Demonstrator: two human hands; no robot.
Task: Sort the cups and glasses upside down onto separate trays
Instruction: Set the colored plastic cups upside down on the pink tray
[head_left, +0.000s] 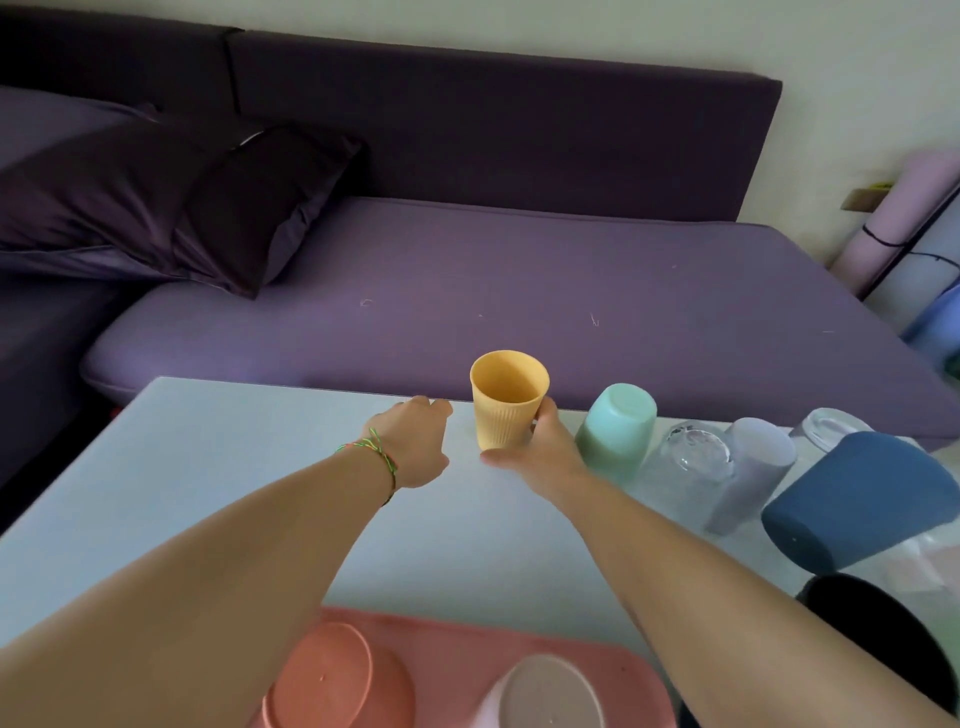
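Pale table (208, 467) before a purple sofa (467, 286). Right hand's fingers (546, 410) and thumb were wrapped round the yellow cup (506, 402) near the table's far edge. Cup upright, long axis vertical, mouth up. Right hand (540, 449) lay low behind it. Left hand (415, 441) just beside, fingers loosely bent, holding nothing, tips foreshortened. Inverted mint cup (618, 426) to the right. Nearest, pink tray (467, 639) with inverted terracotta cup (332, 675) and pale cup (545, 691), both cut off by the frame.
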